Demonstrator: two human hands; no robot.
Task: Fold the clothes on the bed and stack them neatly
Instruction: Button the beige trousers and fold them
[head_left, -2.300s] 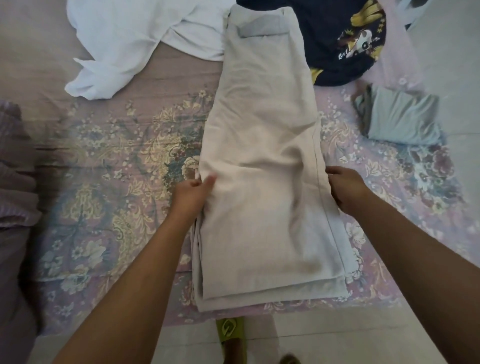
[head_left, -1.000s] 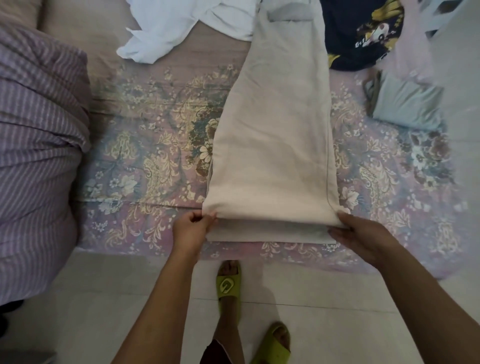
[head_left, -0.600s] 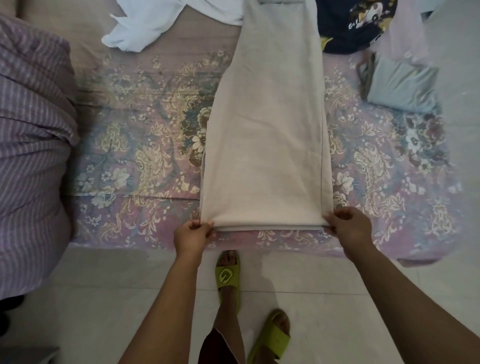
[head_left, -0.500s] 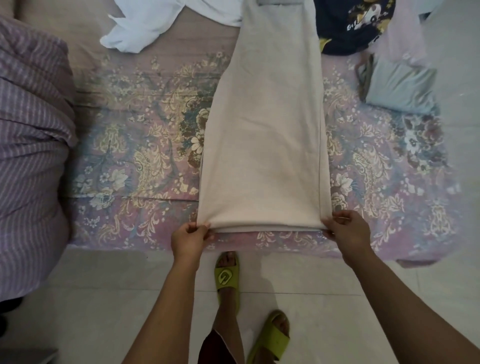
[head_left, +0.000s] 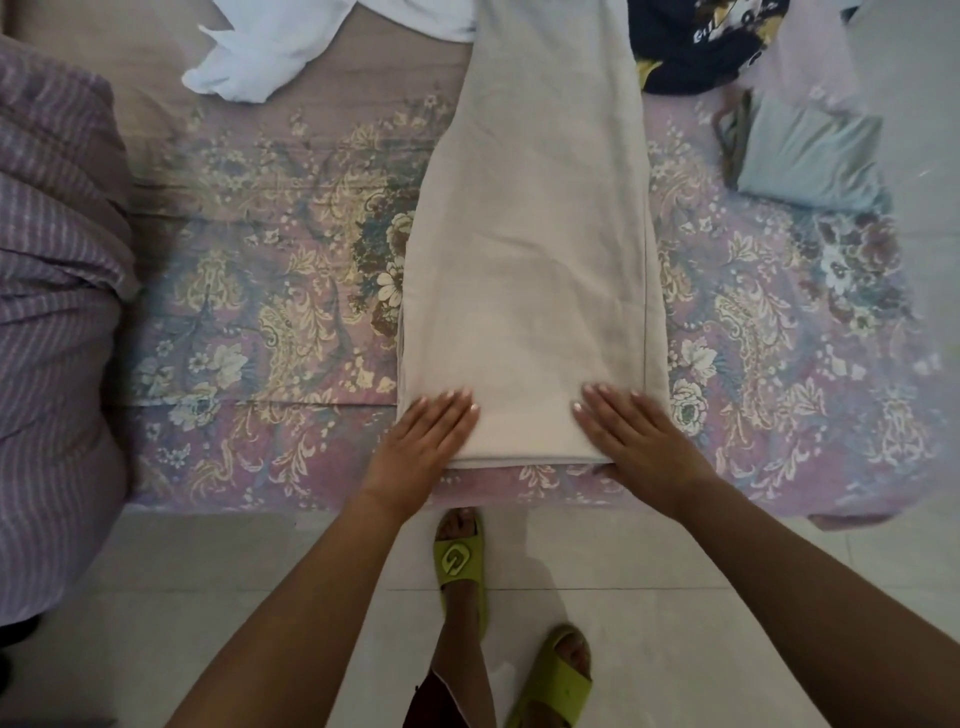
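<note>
From the head view, a bed (head_left: 291, 291) covered in a pink flowered sheet stands on a pale tiled floor (head_left: 156, 597). Down its middle lies a pair of beige trousers (head_left: 530, 260), folded lengthwise into a long smooth strip, narrow at 12 o'clock and wider at the near edge, where the stacked layers show. The left hand (head_left: 423, 441) lies flat on the near-left corner, fingers straight and together; the right hand (head_left: 641, 436) presses flat on the near-right corner. At 11 o'clock sits a crumpled white shirt (head_left: 270, 52), at 1 o'clock a dark printed garment (head_left: 701, 47), at 2 o'clock a folded grey-blue garment (head_left: 810, 156). A striped blanket (head_left: 52, 312) fills 9 o'clock.
</note>
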